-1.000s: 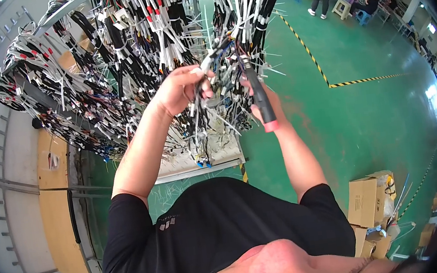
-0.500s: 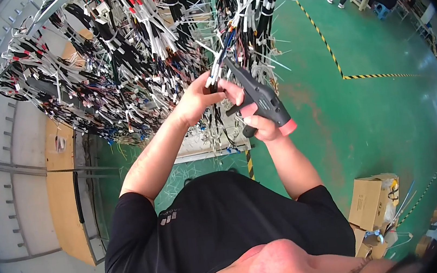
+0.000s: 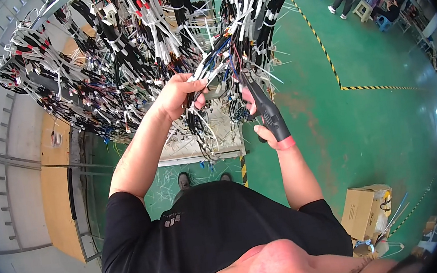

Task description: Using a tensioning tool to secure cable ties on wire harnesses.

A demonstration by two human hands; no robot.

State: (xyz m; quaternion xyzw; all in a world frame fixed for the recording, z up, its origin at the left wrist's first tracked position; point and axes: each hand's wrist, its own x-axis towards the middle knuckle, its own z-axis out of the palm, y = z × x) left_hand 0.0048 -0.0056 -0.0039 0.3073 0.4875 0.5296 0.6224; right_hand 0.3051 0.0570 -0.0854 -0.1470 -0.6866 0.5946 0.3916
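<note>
White wires (image 3: 215, 73) we find finger-pinched in the left hand (image 3: 174, 98), seemingly for steadiness; the right hand (image 3: 266, 134) wraps a black tool (image 3: 266, 110).

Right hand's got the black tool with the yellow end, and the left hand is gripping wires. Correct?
Not quite: the head view shows the end is red, not yellow. The right hand does hold the black tool, and the left hand grips wires.
</note>
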